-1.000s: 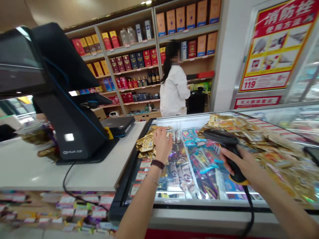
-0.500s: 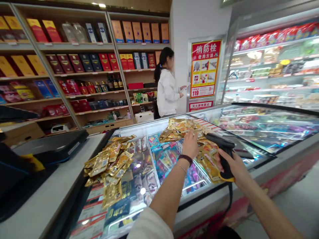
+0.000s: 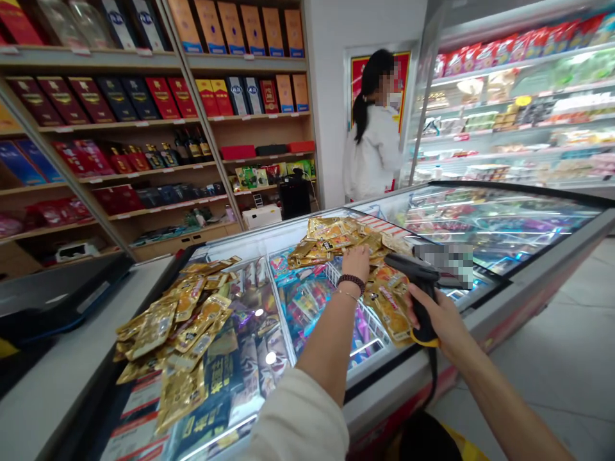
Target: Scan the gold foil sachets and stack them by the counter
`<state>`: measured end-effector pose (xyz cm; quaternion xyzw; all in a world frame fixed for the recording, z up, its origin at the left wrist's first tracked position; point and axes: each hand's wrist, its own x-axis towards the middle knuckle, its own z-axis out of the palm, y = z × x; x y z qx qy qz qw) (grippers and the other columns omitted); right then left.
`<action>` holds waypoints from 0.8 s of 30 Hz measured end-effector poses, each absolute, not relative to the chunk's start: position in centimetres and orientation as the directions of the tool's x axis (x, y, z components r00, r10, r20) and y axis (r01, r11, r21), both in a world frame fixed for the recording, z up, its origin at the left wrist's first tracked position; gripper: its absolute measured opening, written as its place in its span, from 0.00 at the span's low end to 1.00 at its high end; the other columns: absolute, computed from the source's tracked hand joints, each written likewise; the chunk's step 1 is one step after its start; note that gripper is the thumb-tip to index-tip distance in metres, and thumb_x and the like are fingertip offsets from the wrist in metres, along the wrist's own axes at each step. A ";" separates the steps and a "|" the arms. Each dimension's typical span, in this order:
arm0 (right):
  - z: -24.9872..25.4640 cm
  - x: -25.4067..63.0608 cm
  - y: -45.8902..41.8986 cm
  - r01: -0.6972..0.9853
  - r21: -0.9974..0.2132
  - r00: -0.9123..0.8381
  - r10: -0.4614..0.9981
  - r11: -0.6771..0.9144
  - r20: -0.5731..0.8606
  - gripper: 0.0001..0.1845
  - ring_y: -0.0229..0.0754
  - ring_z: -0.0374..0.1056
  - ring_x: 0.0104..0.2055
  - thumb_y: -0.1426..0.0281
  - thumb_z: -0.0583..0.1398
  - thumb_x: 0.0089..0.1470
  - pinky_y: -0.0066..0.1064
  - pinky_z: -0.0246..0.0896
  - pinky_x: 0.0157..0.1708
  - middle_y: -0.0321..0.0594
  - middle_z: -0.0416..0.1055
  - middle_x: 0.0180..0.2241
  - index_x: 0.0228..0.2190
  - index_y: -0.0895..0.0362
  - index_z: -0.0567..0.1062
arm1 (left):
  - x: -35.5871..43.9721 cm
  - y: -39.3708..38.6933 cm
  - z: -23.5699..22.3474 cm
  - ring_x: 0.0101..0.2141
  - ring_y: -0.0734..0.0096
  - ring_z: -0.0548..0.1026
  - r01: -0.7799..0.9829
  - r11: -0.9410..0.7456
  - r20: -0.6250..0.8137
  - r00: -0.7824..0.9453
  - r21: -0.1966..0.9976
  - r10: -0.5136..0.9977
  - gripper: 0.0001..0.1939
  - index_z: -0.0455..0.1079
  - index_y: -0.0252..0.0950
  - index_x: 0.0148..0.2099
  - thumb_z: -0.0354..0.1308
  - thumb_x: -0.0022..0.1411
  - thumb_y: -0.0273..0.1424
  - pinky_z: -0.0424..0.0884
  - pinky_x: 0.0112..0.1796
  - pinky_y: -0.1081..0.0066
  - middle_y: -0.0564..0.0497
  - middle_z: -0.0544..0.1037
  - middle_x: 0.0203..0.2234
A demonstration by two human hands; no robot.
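Hands apart | left hand [image 3: 356, 264] on gold packets [image 3: 336, 235] atop freezer [image 3: 528, 301] | right hand [image 3: 439, 323] clamped on scanner [image 3: 412, 264]

Retail shop, convenience-store type. Floor-to-ceiling wall shelving [image 3: 245, 59]: boxed liquor [image 3: 163, 97] in red, navy and orange cartons, bottled wine [image 3: 192, 144] on lower shelf. Right side: glass-fronted chiller [image 3: 519, 115], packaged food in rows. Centre: glass-topped chest freezer [image 3: 552, 269], printed price tags [image 3: 139, 397] along near side, gold snack packets [image 3: 163, 333] heaped on it, colourful packaged goods in compartments below glass. Left of freezer: white checkout counter [image 3: 52, 339]. Corded barcode scanner [image 3: 423, 301] held in hand over freezer.
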<state>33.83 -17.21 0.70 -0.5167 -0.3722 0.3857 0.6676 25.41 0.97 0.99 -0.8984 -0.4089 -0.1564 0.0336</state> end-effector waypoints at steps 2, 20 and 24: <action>0.4 33.6 -16.9 -0.144 -0.976 0.424 0.901 0.164 0.089 0.23 0.35 0.56 0.16 0.50 0.68 0.45 0.28 0.51 0.13 0.34 0.65 0.20 0.25 0.54 0.68 | 24.6 0.7 0.9 0.51 0.60 0.71 0.764 -0.644 0.315 0.601 0.045 0.735 0.21 0.67 0.31 0.58 0.41 0.68 0.21 0.63 0.55 0.60 0.39 0.74 0.50; 1.6 31.6 -16.9 -0.152 -0.972 0.398 0.911 0.179 0.106 0.25 0.32 0.57 0.15 0.51 0.70 0.42 0.25 0.52 0.12 0.33 0.65 0.20 0.25 0.56 0.67 | 19.5 0.3 0.7 0.51 0.52 0.73 0.835 -0.418 0.241 0.349 0.359 0.905 0.28 0.70 0.30 0.50 0.65 0.54 0.45 0.66 0.51 0.62 0.35 0.76 0.48; 1.1 32.0 -17.1 -0.131 -0.973 0.381 0.916 0.188 0.126 0.22 0.33 0.57 0.16 0.53 0.68 0.47 0.25 0.53 0.14 0.32 0.65 0.20 0.26 0.55 0.67 | 19.2 0.3 0.0 0.44 0.52 0.77 0.772 -0.374 0.202 0.315 0.515 0.928 0.14 0.75 0.33 0.40 0.62 0.58 0.39 0.70 0.45 0.63 0.38 0.80 0.39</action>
